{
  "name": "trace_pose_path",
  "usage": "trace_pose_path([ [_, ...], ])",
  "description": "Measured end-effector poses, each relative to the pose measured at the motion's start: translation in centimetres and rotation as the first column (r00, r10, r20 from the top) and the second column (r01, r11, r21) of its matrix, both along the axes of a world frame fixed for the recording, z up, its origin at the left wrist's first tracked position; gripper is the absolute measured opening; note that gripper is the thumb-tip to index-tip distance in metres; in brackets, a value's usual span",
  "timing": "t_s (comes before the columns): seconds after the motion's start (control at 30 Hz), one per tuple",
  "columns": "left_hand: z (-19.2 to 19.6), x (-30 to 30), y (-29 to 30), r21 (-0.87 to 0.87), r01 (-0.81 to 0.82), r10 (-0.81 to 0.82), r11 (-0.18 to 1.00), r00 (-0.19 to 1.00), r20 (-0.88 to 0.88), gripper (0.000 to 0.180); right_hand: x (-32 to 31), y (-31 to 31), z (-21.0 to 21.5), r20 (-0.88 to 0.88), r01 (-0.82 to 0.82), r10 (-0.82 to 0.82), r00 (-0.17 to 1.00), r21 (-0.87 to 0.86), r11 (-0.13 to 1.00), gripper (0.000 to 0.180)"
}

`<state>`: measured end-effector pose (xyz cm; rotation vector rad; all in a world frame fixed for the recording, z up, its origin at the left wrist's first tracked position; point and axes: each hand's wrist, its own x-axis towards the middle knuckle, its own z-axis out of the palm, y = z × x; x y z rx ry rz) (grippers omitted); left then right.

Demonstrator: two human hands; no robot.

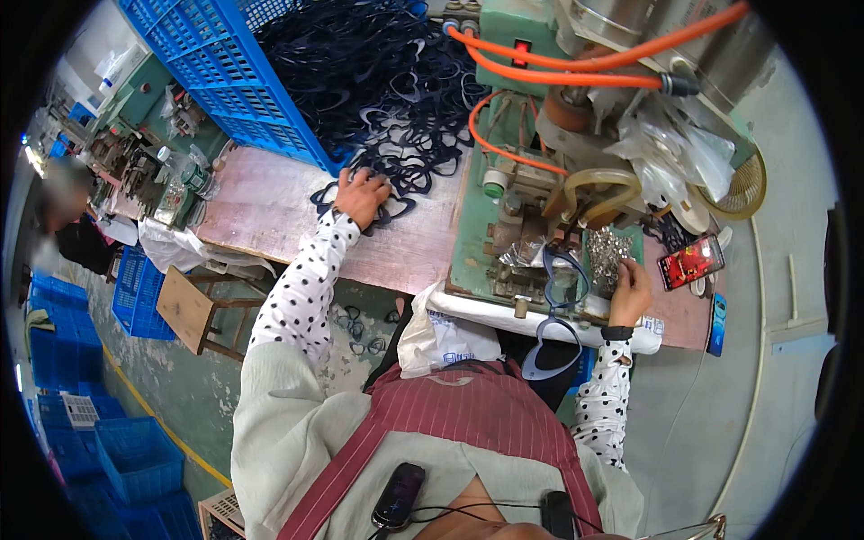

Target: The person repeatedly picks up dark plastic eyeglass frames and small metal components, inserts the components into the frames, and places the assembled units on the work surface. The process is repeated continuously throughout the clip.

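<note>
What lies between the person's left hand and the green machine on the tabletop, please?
In the head view, dark looped pieces lie beside the left hand; then bare pinkish tabletop reaches the green machine.

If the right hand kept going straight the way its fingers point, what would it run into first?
Probably the heap of small silvery pieces, just ahead of the right hand; whether they already touch is unclear from this view.

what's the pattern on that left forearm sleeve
Left sleeve: white with black dots, best in the head view.
</note>
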<state>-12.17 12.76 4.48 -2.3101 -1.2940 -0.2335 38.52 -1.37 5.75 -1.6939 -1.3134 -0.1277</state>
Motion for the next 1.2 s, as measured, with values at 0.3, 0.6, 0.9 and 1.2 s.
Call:
trace_pose_path([
  [0.3, 8.0, 11.3, -8.6, 0.234, 0.377, -0.441, 0.896, 0.703, 0.557, 0.025, -9.2, -1.6, 10.2, -0.477, -0.435, 0.448, 0.756, 0.145, 0.889, 0.017],
  [0.6, 11.6, 22.4, -14.4, 0.373, 0.743, -0.797, 0.556, 0.350, 0.492, 0.045, -11.9, -1.7, 11.8, -0.650, -0.488, 0.404, 0.643, 0.059, 0.871, 0.038],
  [0.9, 12.4, 22.0, -14.7, 0.371, 0.853, -0.876, 0.367, 0.183, 0.446, 0.034, -12.7, -0.6, 10.9, -0.695, -0.475, 0.471, 0.544, 0.207, 0.855, 0.048],
  [1.2, 10.9, 23.0, -12.4, 0.173, 0.954, -0.837, 0.244, 0.117, 0.535, 0.037, -0.5, 0.8, 2.9, -0.129, 0.068, -0.079, 0.988, -0.087, 0.994, 0.035],
])
